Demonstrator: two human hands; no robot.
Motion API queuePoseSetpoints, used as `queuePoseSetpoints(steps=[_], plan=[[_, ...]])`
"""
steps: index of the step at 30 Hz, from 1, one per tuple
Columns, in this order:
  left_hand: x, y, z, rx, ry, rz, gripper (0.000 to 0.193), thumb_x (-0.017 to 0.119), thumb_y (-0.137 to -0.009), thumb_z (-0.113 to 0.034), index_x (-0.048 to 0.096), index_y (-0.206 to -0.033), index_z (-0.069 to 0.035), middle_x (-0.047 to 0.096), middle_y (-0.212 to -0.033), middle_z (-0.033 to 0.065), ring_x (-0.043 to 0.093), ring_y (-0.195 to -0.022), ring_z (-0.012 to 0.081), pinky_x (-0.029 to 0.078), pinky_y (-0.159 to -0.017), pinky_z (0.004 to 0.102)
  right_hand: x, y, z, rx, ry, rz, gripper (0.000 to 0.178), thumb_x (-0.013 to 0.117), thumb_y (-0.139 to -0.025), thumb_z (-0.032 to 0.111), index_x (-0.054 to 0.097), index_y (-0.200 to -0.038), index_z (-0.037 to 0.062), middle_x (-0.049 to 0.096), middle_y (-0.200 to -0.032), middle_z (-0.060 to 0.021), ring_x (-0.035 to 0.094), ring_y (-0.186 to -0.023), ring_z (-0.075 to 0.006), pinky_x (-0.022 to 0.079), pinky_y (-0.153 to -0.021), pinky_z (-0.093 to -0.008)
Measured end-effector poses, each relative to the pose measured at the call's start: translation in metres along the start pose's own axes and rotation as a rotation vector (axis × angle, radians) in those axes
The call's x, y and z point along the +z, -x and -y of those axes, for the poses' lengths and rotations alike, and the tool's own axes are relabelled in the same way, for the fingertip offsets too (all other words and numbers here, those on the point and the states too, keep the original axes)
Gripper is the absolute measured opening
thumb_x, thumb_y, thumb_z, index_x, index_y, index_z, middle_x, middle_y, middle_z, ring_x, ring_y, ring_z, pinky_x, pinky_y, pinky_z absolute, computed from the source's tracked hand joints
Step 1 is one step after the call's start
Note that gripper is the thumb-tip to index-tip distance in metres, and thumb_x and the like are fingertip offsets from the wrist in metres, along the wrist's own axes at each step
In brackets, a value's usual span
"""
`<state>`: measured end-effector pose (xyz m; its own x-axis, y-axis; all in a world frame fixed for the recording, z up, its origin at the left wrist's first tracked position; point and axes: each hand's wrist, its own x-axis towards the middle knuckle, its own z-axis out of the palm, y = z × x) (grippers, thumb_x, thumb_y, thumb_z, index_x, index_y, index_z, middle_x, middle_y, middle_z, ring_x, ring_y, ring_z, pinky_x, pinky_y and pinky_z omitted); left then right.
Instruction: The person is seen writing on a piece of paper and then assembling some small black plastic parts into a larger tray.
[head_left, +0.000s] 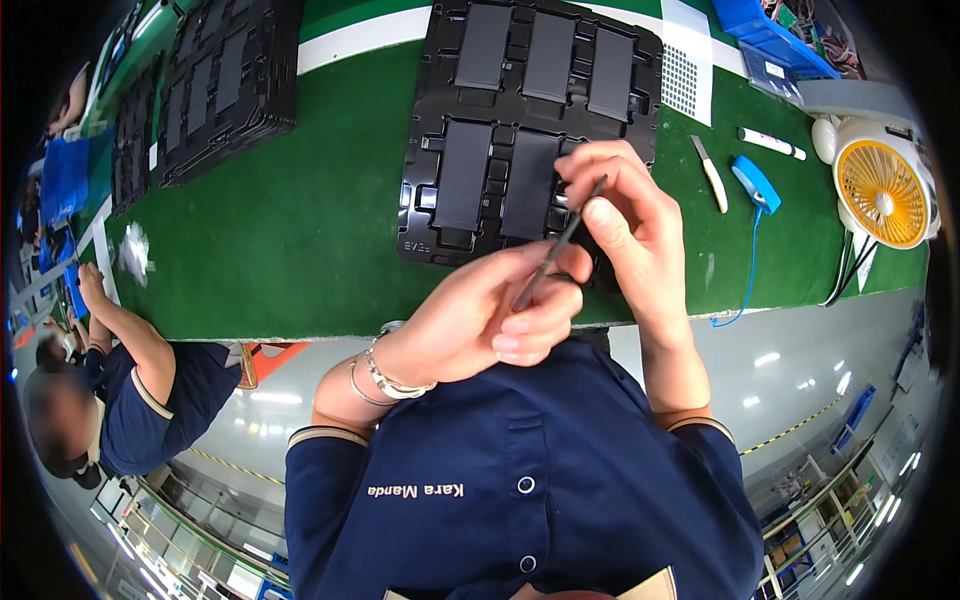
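Observation:
My right hand (625, 215) pinches the upper end of a thin dark strip (560, 245) between thumb and forefinger. My left hand (480, 320), with bracelets on its wrist, closes around the strip's lower end. Both hands hover at the near edge of a black moulded tray (420, 200) on the green mat (290, 230). The tray holds several dark rectangular panels (465, 175) in its pockets. Whether the strip is a tool or a panel seen edge-on, I cannot tell.
Stacks of black trays (230, 80) stand at the far left. To the right lie a cream-handled blade (710, 175), a white marker (770, 143), a blue wrist strap (755, 185) with cord and a small yellow fan (880, 190). A co-worker (130, 380) sits on my left.

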<state>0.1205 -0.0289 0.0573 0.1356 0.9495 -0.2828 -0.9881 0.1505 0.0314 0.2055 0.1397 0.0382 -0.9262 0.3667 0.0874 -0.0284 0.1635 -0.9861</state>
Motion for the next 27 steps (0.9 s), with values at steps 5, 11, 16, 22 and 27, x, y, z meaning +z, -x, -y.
queuePoseSetpoints(steps=[5, 11, 16, 22, 27], plan=[[-0.001, -0.003, -0.001, -0.109, 0.033, 0.015, 0.036, 0.028, -0.103, -0.042, 0.042, -0.096, -0.009, 0.027, -0.053, -0.0095, 0.029, -0.041, 0.0024, 0.019, -0.038, 0.0190, 0.005, 0.001, 0.004, 0.049, -0.038, -0.134, 0.024, 0.071, -0.084, 0.020, 0.060, -0.076, -0.0007, 0.053, -0.086, -0.0059, 0.049, -0.078, -0.0135, 0.040, -0.068, -0.0275], [-0.006, -0.003, -0.001, -0.001, -0.154, -0.062, 0.038, 0.026, -0.105, -0.041, 0.044, -0.101, -0.007, 0.029, -0.057, -0.0079, 0.028, -0.042, 0.0024, 0.021, -0.041, 0.0192, 0.000, -0.003, 0.015, 0.062, 0.213, -0.129, 0.018, 0.070, -0.085, 0.020, 0.068, -0.084, 0.0014, 0.051, -0.079, -0.0029, 0.048, -0.074, -0.0112, 0.039, -0.065, -0.0252], [0.003, 0.003, 0.004, 0.322, -1.128, -0.439, 0.036, 0.038, -0.105, -0.033, 0.050, -0.118, -0.001, 0.051, -0.075, 0.0030, 0.047, -0.059, 0.0114, 0.038, -0.055, 0.0234, 0.003, -0.004, 0.022, 0.165, -0.157, -0.061, 0.022, 0.060, -0.091, 0.014, 0.067, -0.108, 0.0027, 0.056, -0.079, -0.0016, 0.049, -0.073, -0.0080, 0.041, -0.065, -0.0236], [-0.005, 0.002, -0.040, 0.661, -2.467, -0.415, 0.049, 0.074, -0.076, -0.021, 0.055, -0.118, -0.006, 0.059, -0.117, 0.0084, 0.052, -0.113, 0.0306, 0.042, -0.094, 0.0423, -0.042, -0.017, 0.010, 0.074, 0.401, -0.255, 0.019, 0.057, -0.092, 0.004, 0.062, -0.111, 0.0018, 0.053, -0.070, -0.0016, 0.052, -0.068, -0.0107, 0.044, -0.064, -0.0257], [-0.016, -0.009, -0.047, 0.647, -2.610, -0.338, 0.053, 0.079, -0.069, -0.025, 0.058, -0.116, -0.010, 0.057, -0.119, 0.0054, 0.051, -0.115, 0.0268, 0.043, -0.094, 0.0404, -0.033, -0.009, -0.017, 0.166, 0.345, -0.220, 0.019, 0.059, -0.090, 0.002, 0.064, -0.108, 0.0034, 0.051, -0.071, -0.0047, 0.050, -0.065, -0.0147, 0.043, -0.063, -0.0296]])
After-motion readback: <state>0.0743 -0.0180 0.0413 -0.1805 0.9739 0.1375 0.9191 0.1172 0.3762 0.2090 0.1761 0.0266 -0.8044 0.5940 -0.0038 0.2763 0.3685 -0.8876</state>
